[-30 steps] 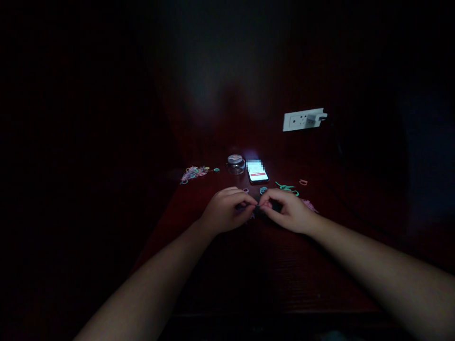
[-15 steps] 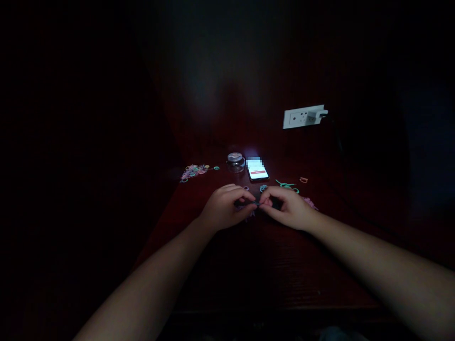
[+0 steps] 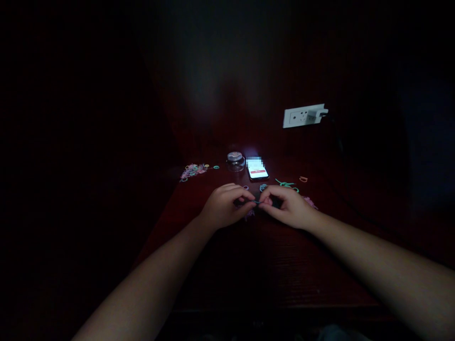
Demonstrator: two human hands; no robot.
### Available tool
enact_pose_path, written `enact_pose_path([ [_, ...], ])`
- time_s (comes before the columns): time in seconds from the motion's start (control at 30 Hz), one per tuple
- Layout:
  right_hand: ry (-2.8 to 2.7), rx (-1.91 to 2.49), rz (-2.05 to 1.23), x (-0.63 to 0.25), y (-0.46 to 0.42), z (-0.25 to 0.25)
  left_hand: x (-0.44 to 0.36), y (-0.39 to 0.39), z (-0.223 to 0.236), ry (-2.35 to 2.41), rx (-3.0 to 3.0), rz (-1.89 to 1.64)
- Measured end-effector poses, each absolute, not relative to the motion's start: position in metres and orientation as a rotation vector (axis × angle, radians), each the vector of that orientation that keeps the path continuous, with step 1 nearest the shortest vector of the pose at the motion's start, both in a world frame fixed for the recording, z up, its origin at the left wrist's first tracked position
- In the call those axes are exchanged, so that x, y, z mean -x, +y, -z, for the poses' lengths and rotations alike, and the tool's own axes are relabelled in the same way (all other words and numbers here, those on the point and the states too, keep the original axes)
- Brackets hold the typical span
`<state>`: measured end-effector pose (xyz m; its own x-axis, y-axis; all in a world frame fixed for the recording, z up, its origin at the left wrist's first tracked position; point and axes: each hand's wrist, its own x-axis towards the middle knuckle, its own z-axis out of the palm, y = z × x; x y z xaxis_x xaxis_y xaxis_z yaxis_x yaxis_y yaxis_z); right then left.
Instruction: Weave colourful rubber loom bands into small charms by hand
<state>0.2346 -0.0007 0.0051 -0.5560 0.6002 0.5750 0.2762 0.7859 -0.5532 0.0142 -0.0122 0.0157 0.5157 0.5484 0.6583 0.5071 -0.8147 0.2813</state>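
Worked at a dark red table (image 3: 277,265) in deep gloom. Brought the left hand (image 3: 223,206) and right hand (image 3: 291,208) nearly together above its surface, thumbs and forefingers facing. Had a wall socket (image 3: 293,118) ahead to the right, with a white plug (image 3: 316,113) in it. Left a lit phone (image 3: 258,173) lying beyond the fingers, just beside a clear lidded jar (image 3: 235,161). Kept a mixed pile of small coloured bands (image 3: 194,171) at the far left, a pink-purple heap (image 3: 310,202) beside the right wrist, and purple bits (image 3: 249,216) just under the left fingertips. Set out green bands (image 3: 286,184) past the right hand, blue loops (image 3: 263,187) near its fingertips and an orange loop (image 3: 303,179) farther right. Pinched a thin blue-green strand (image 3: 256,202) between the two hands, clamped by thumb and forefinger at each end. Could not tell its full shape in such low light. Changed very little over the last second, merely exposing slightly more of the strand between the fingertips; suggested fine, steady handling of it, rather than any reach toward the piles.
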Motion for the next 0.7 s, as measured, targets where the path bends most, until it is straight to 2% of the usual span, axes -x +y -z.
enact_pose_path([
  [0.7,-2.175,0.638,-0.52,-0.2351,-0.002,-0.0088,-0.0145,-0.0127,-0.0173,0.926,-2.686,-1.179],
])
